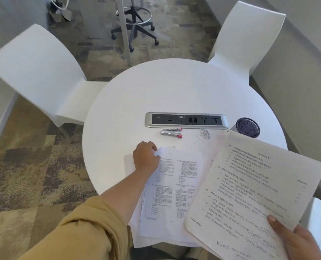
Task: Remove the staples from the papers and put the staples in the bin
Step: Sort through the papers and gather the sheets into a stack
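- The right hand (296,239) gripped the near corner of a held sheaf (249,184), thumb on top, and kept it tilted above the near right of the table (174,87). The fingers beneath were hidden by the sheets.
- The left hand (145,156) sat on the far-left corner of the flat stack (174,184), fingers curled round that corner and apparently pinching it. The hand covered the spot, so no staple could be made out there.
- The flat stack's long axis ran away from the person, which probably put its stapled corner at the far end, under the left hand.
- The silver tool (171,132) with red tips, likely the staple remover, lay crosswise just beyond the left hand, the nearer hand.
- Loose staples (204,132) lay in a heap to its right. The mesh bin (247,127) stood further right, its near side cut off by the held sheaf.
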`<state>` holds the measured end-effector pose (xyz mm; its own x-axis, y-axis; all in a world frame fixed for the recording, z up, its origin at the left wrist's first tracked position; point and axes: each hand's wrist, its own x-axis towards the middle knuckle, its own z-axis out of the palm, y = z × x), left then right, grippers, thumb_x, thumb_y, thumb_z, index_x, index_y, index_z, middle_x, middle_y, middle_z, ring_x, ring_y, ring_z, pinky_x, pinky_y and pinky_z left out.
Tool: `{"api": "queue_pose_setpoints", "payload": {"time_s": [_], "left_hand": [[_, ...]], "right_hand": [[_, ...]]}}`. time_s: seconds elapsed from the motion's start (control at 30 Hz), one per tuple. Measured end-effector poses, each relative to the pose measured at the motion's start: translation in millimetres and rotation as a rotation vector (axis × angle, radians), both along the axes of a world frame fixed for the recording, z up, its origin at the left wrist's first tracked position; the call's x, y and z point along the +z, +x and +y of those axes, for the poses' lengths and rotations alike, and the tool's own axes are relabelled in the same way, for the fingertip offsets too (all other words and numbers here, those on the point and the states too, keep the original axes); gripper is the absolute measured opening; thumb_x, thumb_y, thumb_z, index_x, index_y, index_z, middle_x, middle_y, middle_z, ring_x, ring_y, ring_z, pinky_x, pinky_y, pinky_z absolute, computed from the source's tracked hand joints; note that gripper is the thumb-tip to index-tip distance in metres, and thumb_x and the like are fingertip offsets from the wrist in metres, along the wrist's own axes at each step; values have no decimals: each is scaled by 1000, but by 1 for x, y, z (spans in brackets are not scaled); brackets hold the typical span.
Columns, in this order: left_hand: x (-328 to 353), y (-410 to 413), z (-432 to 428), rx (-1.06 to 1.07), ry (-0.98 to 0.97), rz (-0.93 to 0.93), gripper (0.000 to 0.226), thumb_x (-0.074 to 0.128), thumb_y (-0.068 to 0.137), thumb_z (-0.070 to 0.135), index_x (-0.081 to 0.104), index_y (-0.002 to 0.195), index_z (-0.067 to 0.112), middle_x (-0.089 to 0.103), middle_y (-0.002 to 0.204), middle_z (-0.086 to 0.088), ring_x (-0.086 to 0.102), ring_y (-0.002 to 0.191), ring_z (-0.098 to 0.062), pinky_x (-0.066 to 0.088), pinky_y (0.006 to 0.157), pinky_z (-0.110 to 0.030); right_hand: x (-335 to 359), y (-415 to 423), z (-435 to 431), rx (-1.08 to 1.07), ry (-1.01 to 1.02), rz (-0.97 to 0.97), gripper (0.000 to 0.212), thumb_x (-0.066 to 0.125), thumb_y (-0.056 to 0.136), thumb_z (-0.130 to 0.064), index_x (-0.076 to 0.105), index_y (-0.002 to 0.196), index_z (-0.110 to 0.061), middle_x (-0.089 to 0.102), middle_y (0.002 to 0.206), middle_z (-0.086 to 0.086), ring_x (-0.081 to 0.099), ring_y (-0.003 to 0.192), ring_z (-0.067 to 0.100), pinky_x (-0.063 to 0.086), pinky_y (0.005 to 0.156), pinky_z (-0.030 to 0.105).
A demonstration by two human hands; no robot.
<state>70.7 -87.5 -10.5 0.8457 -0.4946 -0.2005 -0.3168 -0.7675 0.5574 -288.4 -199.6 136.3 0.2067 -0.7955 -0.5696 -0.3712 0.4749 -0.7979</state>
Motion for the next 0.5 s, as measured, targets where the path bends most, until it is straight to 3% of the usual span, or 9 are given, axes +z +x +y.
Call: {"api": "queue_pose_setpoints", "payload": {"time_s": [0.1, 0.2, 0.27, 0.37, 0.5], "left_hand": [[5, -4, 5, 65, -140, 104, 10, 67, 82, 10, 65, 83, 20, 69, 87, 6, 65, 91, -21, 51, 81, -35], [17, -12, 11, 189, -422, 340, 15, 68, 88, 9, 63, 98, 20, 68, 86, 5, 63, 85, -14, 48, 74, -24], [26, -20, 18, 262, -507, 455, 22, 70, 91, 14, 62, 110, 17, 65, 89, 3, 60, 81, -11, 47, 71, -21], [25, -37, 39, 212, -391, 603, 34, 79, 84, 23, 63, 112, 15, 67, 99, 3, 65, 88, -12, 55, 78, -27], [15, -83, 73, -109, -117, 702, 10, 70, 91, 23, 73, 100, 20, 75, 107, 6, 71, 93, -13, 60, 86, -36]], "right_hand": [[-5, 5, 2, -12, 23, -68, 12, 60, 90, 0, 67, 98, -5, 76, 86, 5, 66, 82, 27, 50, 67, 31], [-14, 7, 1, -43, 90, -133, 16, 57, 90, 0, 67, 103, -4, 77, 93, 13, 74, 79, 33, 61, 57, 36], [-19, 10, 1, -53, 132, -161, 18, 56, 91, 0, 65, 106, -1, 76, 97, 19, 75, 80, 35, 61, 60, 46], [-23, 16, 5, -53, 195, -195, 31, 60, 86, -2, 62, 118, 1, 70, 111, 26, 68, 97, 49, 48, 84, 71], [-24, 20, 9, -65, 232, -209, 44, 64, 78, -4, 59, 122, 0, 67, 117, 29, 63, 105, 52, 38, 91, 77]]}}
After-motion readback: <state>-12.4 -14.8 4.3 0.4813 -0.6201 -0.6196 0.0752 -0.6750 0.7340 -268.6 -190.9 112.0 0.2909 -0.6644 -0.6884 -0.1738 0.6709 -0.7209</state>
